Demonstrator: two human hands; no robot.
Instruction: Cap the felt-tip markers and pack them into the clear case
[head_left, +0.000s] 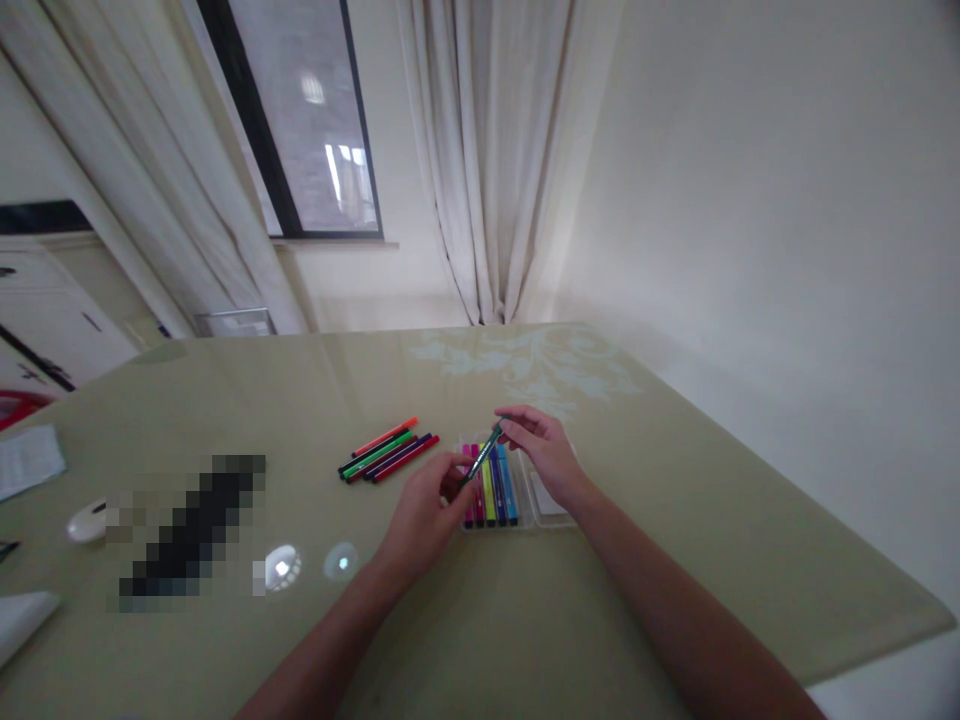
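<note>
A dark green marker pen point(484, 452) is held at a slant between my two hands. My left hand point(431, 500) pinches its lower end, and the fingers of my right hand point(541, 445) close on its upper end. Below the pen lies an open clear plastic case point(531, 512), holding a row of marker pens point(489, 495) in pink, red, yellow, dark blue and light blue. My left hand hides part of the case's left side. Left of the case, several loose marker pens point(386, 455) in orange, green, black, purple and red lie in a slanted pile.
The pale green table point(247, 400) has a leaf pattern near its far edge. To the left are a white computer mouse point(86, 522), a blurred-out dark object point(193, 530) and papers point(30, 460). A wall point(787, 250) borders the right side, and curtains point(495, 150) hang behind.
</note>
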